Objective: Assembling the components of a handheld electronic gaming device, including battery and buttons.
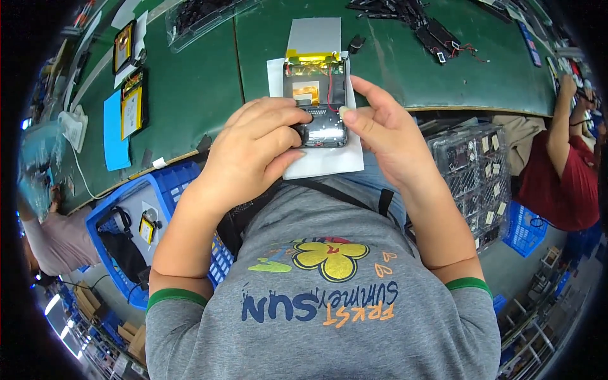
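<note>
One opened flat black rectangular device with a yellow-taped battery pack and red wire sits on one white paper sheet at the near edge of the green matte workbench, straight ahead of the person. Two hands are on it. Left hand: fingers curled together, tips pressing the device's lower left edge; thumb tucked under, contact point hidden by the knuckles. Right hand: index finger stretched along the device's right side, thumb tip on its lower right corner, remaining fingers loosely bent and apart. Neither hand lifts it.

Device internals: glossy yellow tape across the top, a gold square patch mid-board, a shiny reflective strip at the bottom. Fine parts too small to make out.

Left on the bench: two more open black units with yellow battery packs, one light-blue flat sheet, one clear plastic tray cut off at the top edge. Top right: a loose pile of black parts with wires, count unclear.

Below the bench: one blue plastic lattice crate at left, one stack of clear blister trays at right, contents blurred. One co-worker's red sleeve at far right, partly cut off.
</note>
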